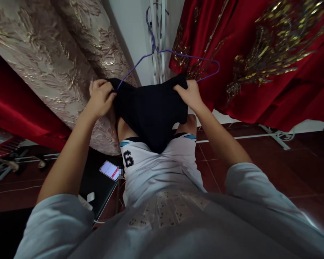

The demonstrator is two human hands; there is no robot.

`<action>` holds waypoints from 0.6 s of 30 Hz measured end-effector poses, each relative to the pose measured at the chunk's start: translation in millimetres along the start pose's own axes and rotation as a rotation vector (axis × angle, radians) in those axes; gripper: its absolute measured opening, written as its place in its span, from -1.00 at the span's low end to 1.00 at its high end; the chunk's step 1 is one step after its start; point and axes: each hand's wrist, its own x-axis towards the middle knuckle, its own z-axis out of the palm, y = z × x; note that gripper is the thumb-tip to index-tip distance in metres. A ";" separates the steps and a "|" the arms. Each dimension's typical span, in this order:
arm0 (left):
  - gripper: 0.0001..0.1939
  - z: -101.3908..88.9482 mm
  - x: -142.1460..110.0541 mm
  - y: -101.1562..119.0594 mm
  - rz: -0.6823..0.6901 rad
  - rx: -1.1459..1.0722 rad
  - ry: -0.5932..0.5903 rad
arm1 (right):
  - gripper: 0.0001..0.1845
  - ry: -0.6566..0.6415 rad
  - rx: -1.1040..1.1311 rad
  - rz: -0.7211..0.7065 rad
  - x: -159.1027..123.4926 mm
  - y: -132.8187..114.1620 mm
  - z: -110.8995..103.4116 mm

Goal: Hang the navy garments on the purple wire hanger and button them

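A dark navy garment (153,108) is stretched between my two hands above my lap; its exact kind does not show. My left hand (100,95) grips its upper left corner, fingers closed over the cloth. At the upper right corner, my right hand (190,94) pinches the fabric between thumb and fingers. A purple wire hanger (153,52) rises behind the garment, its hook up by a white metal post. The hanger's left arm goes down beside my left hand, and its right end sticks out above my right hand. Its lower part is hidden by the cloth.
Red fabric with gold sequins (275,54) hangs at the right, and beige embossed cloth (56,54) at the left. A white metal stand (158,39) is straight ahead. Beside my left leg, a phone (109,170) and a white case (90,196) lie on a black surface (97,158).
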 end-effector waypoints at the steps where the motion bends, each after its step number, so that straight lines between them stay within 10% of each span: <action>1: -0.49 -1.2 9.3 8.6 0.026 -0.053 0.042 | -0.65 -0.039 0.031 0.014 -2.1 -1.0 1.7; 6: -0.52 14.6 57.3 31.2 0.029 -0.472 0.163 | -0.76 -0.170 0.075 -0.120 -19.1 -1.2 -3.6; 12: -0.69 12.8 74.5 29.4 -0.033 -0.527 0.057 | -0.66 0.153 -0.094 -0.300 -3.9 -4.1 -87.1; 18: -0.73 -8.3 81.6 39.1 -0.271 -0.776 0.199 | -0.76 -0.378 0.055 0.005 35.7 -34.7 -136.2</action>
